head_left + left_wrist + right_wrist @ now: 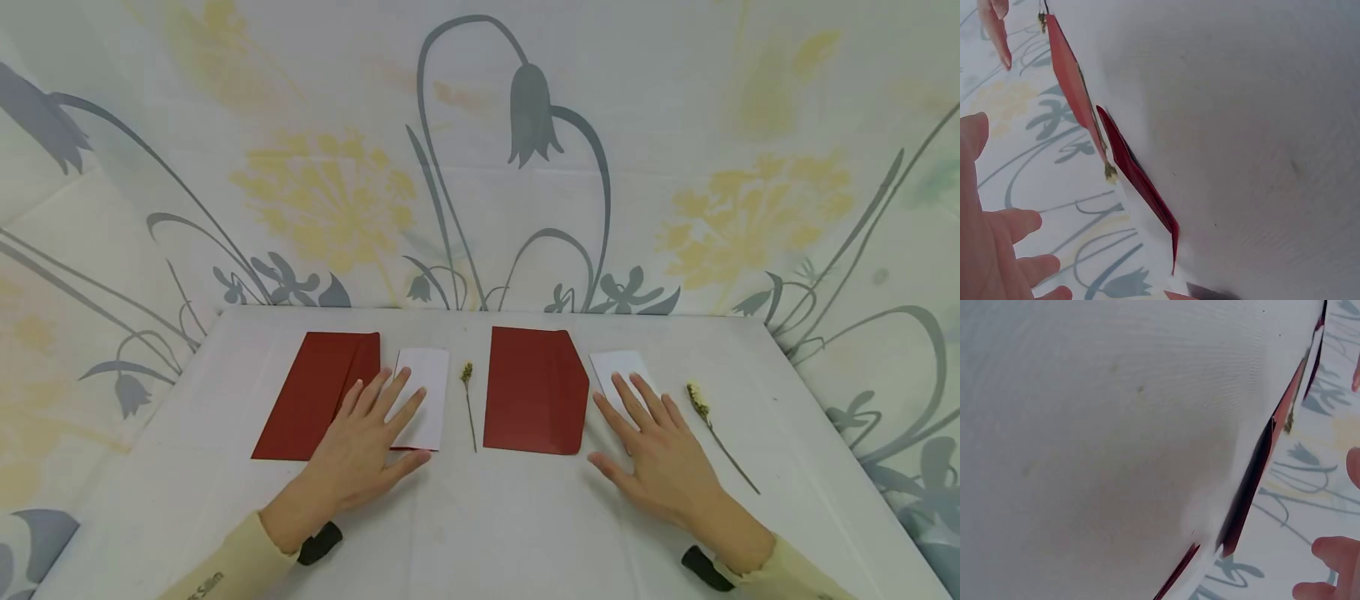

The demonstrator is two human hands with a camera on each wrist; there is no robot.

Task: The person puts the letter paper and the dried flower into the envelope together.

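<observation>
My left hand (pixel 363 458) is spread flat, palm down, over the left white card (pixel 426 400) and the right edge of the left red envelope (pixel 307 396). A thin red edge shows along that card's bottom. My right hand (pixel 667 458), fingers also spread, overlaps the right white card (pixel 618 364) and hides most of it. Neither hand grips anything. Between the hands lie a small dried flower sprig (pixel 470 404) and a second red envelope (pixel 532 392), its pointed flap to the right. In the left wrist view, my left fingers (pixel 1016 225) are straight and apart.
Another dried flower sprig (pixel 701 408) lies slanted right of my right hand. All this is on a white-covered table (pixel 480 525). A floral cloth (pixel 480 200) hangs behind the table and continues along both sides.
</observation>
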